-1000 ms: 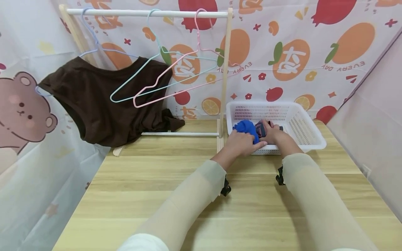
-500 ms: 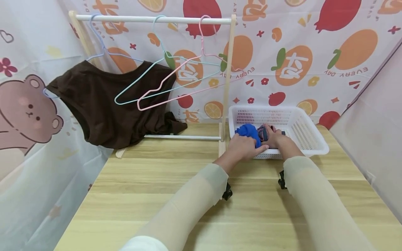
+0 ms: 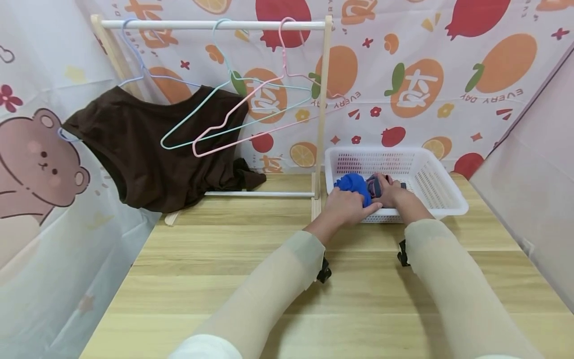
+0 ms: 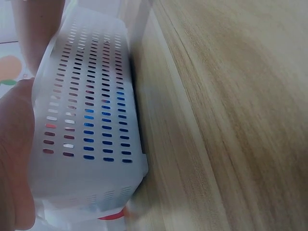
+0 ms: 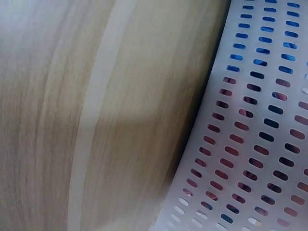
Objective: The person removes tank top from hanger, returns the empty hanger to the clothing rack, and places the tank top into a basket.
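Note:
At the right of the head view stands a white perforated basket (image 3: 441, 185) holding bunched clothes. My left hand (image 3: 343, 205) reaches over its front rim and grips a blue cloth (image 3: 353, 185), thumb stretched to the right along the rim. Beside it my right hand (image 3: 391, 193) holds a dark, reddish striped cloth (image 3: 373, 186); parts of its fingers are hidden in the basket. In the left wrist view the left hand (image 4: 14, 154) shows at the rim, fingertips out of sight. Blue and reddish fabric shows through the slots of the basket (image 5: 240, 144) in the right wrist view.
Left of the basket stands a rack (image 3: 326, 107) with a white top rail. A brown garment (image 3: 166, 144) hangs there on a blue hanger (image 3: 142, 70). A green hanger (image 3: 190, 117) and a pink hanger (image 3: 251, 102) hang bare. Printed cloth covers the wall behind the wooden table (image 3: 215, 279).
The head view shifts slightly. Both hands stay at the basket on the same clothes, with little visible movement.

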`<state>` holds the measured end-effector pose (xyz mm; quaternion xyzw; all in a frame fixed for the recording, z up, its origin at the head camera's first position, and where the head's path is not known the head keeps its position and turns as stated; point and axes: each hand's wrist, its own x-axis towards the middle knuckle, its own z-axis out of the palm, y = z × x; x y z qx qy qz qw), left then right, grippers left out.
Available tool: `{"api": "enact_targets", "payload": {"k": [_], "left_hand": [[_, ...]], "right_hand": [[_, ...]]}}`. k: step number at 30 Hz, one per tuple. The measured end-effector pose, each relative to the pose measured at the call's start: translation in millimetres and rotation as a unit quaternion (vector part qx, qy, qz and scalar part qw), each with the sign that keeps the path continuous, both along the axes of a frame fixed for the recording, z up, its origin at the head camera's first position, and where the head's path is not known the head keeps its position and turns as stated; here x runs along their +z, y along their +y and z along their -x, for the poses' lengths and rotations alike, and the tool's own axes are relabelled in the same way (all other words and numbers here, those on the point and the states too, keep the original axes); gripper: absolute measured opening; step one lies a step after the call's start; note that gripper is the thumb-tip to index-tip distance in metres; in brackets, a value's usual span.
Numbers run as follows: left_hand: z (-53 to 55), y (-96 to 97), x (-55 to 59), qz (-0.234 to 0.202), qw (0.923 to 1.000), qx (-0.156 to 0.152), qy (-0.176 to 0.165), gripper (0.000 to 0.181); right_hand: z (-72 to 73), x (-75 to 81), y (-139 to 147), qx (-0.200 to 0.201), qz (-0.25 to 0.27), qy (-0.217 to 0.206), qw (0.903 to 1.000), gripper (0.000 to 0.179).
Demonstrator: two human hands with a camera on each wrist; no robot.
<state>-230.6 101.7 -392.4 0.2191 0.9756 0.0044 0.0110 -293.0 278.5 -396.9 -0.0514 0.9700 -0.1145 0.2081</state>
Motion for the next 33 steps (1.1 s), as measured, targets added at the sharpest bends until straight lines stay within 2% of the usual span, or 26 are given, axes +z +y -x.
{"api": "enact_targets", "payload": {"k": [5, 11, 16, 21, 29, 33], "left_hand": [[-1.0, -1.2, 0.6, -0.001, 1.0000, -0.005, -0.003, 0.077], [0.5, -1.3, 2.8, -0.004, 1.0000, -0.002, 0.004, 0.075], [2.7, -0.3, 3.0, -0.007, 1.0000, -0.004, 0.002, 0.076], [3.0, 0.2, 2.9, -0.020, 0.9998, 0.006, -0.002, 0.080], [-1.0, -5.2, 7.4, -0.071, 0.9975, 0.004, 0.001, 0.061], [-3.4, -11.4, 11.5, -0.090, 0.9959, 0.011, 0.000, 0.059]], "right_hand": [[-1.2, -0.2, -0.8, -0.006, 0.010, -0.006, 0.9999, 0.093], [-2.1, 2.6, -1.0, -0.013, 0.024, 0.011, 0.9996, 0.091], [-5.5, 7.9, -0.4, -0.030, 0.013, 0.037, 0.9988, 0.091], [-8.2, 12.1, 1.7, -0.042, 0.031, 0.073, 0.9959, 0.087], [-11.4, 12.6, 2.1, -0.049, 0.031, 0.140, 0.9884, 0.088], [-14.0, 13.1, 2.6, -0.057, 0.030, 0.159, 0.9852, 0.092]]}}
